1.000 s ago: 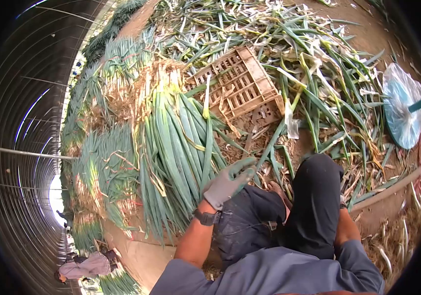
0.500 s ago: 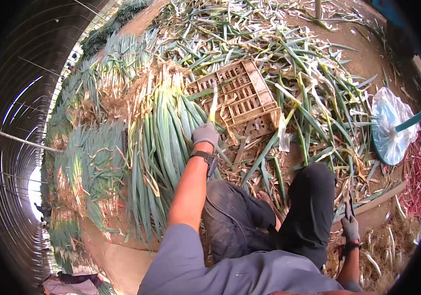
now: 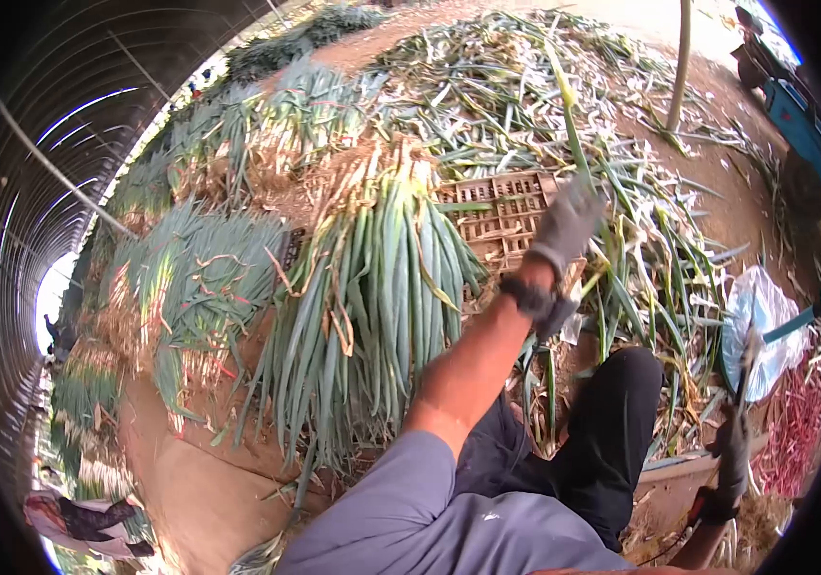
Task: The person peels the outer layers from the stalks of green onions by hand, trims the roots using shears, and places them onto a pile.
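My left hand (image 3: 569, 222), gloved in grey and smeared by motion, is over the right edge of a slatted plastic crate (image 3: 499, 213). A long green onion stalk (image 3: 567, 96) rises from beside its fingers; whether they grip it cannot be made out. To the left of that arm lies a big pile of green onions (image 3: 382, 278), roots at the far end and leaves toward me. On the right, my gloved right hand (image 3: 731, 441) is closed around a slim, knife-like tool (image 3: 745, 369), its upper end blurred.
Stripped leaves (image 3: 497, 86) cover the ground beyond the crate. Tied onion bundles (image 3: 205, 297) lie at left. A clear plastic bag (image 3: 765, 326) and red ties (image 3: 796, 422) are at right, near a post (image 3: 684, 67). Another person (image 3: 85, 522) is at lower left.
My left hand has swung right and away from the onion pile, across the crate, with the stalk now farther out. My right hand has risen with the tool. The view has shifted.
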The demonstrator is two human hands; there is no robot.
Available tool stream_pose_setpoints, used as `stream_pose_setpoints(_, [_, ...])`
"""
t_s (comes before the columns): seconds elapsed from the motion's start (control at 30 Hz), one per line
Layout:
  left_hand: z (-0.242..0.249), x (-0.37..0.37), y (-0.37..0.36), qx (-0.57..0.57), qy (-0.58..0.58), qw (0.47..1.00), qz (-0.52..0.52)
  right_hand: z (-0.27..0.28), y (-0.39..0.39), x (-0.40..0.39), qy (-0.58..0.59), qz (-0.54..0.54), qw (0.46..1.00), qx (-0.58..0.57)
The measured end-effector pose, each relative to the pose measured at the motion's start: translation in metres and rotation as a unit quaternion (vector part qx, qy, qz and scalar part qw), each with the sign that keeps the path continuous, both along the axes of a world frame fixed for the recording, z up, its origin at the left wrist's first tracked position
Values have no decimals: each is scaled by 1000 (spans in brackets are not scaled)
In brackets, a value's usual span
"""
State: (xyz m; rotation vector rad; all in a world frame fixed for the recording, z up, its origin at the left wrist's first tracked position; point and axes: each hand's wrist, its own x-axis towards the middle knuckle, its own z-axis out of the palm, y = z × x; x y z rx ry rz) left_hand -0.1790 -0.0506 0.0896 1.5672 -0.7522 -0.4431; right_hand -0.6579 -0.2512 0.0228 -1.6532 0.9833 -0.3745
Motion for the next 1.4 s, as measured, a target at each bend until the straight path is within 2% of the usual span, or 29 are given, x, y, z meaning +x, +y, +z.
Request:
stream_pose_setpoints(0.03, [-18, -23, 10, -37, 21, 998, -51, 19, -3, 14, -28, 17, 998, -56])
stream_pose_setpoints(0.1, [-26, -71, 39, 52, -7, 996, -65, 66, -14, 47, -82, 35, 989, -120])
stream_pose_setpoints(0.13, [-55, -85, 45, 44, -11, 997, -67, 94, -23, 70, -108, 40, 985, -128])
stream_pose_setpoints(0.2, [-42, -120, 82, 59, 31, 994, -92, 134, -42, 121, -225, 88, 939, -244])
stream_pose_setpoints(0.27, [-85, -126, 87, -90, 81, 986, -112, 196, -8, 170, -327, 127, 936, 36])
stream_pose_setpoints(0.33, [-57, -130, 104, -144, 30, 987, -65, 215, 39, 207, -259, 175, 946, 83])
stream_pose_setpoints(0.4, [-25, -130, 125, -190, 96, 977, -28, 191, 94, 229, -190, 336, 913, -135])
stream_pose_setpoints(0.5, [-7, -135, 156, -304, 202, 930, 42, 139, 187, 229, -182, 555, 752, -307])
stream_pose_setpoints(0.53, [-10, -139, 171, -320, 228, 918, 53, 113, 215, 229, -146, 569, 788, -184])
stream_pose_setpoints(0.57, [-12, -142, 186, -337, 252, 905, 65, 73, 242, 236, -78, 489, 868, 45])
stream_pose_setpoints(0.6, [-30, -140, 200, -284, 264, 919, 75, 44, 263, 237, -4, 375, 886, 271])
stream_pose_setpoints(0.67, [-30, -161, 215, -320, 263, 892, 179, 30, 279, 220, -16, 420, 899, 124])
stream_pose_setpoints(0.7, [-29, -166, 227, -297, 217, 910, 193, 34, 278, 211, 24, 420, 900, -114])
stream_pose_setpoints(0.73, [-38, -165, 233, -295, 238, 903, 202, 49, 281, 207, 48, 405, 892, -195])
stream_pose_setpoints(0.8, [-58, -153, 240, -239, 245, 927, 155, 62, 287, 205, -35, 354, 931, -87])
stream_pose_setpoints(0.83, [-55, -151, 229, -247, 252, 920, 171, 18, 271, 219, -94, 396, 885, -225])
stream_pose_setpoints(0.87, [-63, -143, 217, -170, 81, 969, 158, 38, 277, 229, -101, 445, 870, -189])
stream_pose_setpoints(0.9, [-71, -134, 205, -103, -93, 976, 170, 28, 280, 242, -157, 431, 887, -48])
stream_pose_setpoints(0.93, [-68, -117, 197, -50, -323, 931, 163, 20, 280, 258, -214, 407, 883, 93])
stream_pose_setpoints(0.97, [-66, -99, 188, -22, -534, 822, 196, 17, 271, 271, -203, 372, 898, 116])
stream_pose_setpoints(1.0, [-67, -88, 184, 4, -355, 925, 137, 14, 261, 285, -191, 336, 912, 141])
stream_pose_setpoints(1.03, [-48, -81, 182, 32, -162, 979, 117, 20, 249, 300, -173, 314, 918, 169])
stream_pose_setpoints(1.07, [-34, -57, 187, 118, -91, 982, 116, 29, 232, 316, -145, 316, 908, 234])
stream_pose_setpoints(1.13, [-39, 14, 188, 200, -223, 931, 210, 44, 193, 350, -148, 323, 897, 264])
stream_pose_setpoints(1.17, [-20, 43, 191, 283, -241, 900, 226, 54, 175, 367, -135, 309, 895, 292])
stream_pose_setpoints(1.2, [-34, 92, 192, 351, -270, 866, 232, 73, 161, 379, -142, 304, 895, 293])
stream_pose_setpoints(1.27, [-40, 160, 190, 508, -425, 707, 248, 97, 151, 400, -205, 241, 875, 367])
stream_pose_setpoints(1.3, [-54, 190, 191, 516, -467, 663, 276, 94, 145, 409, -229, 219, 873, 370])
stream_pose_setpoints(1.4, [-72, 258, 189, 651, -375, 603, 268, 41, 117, 429, -201, 280, 870, 352])
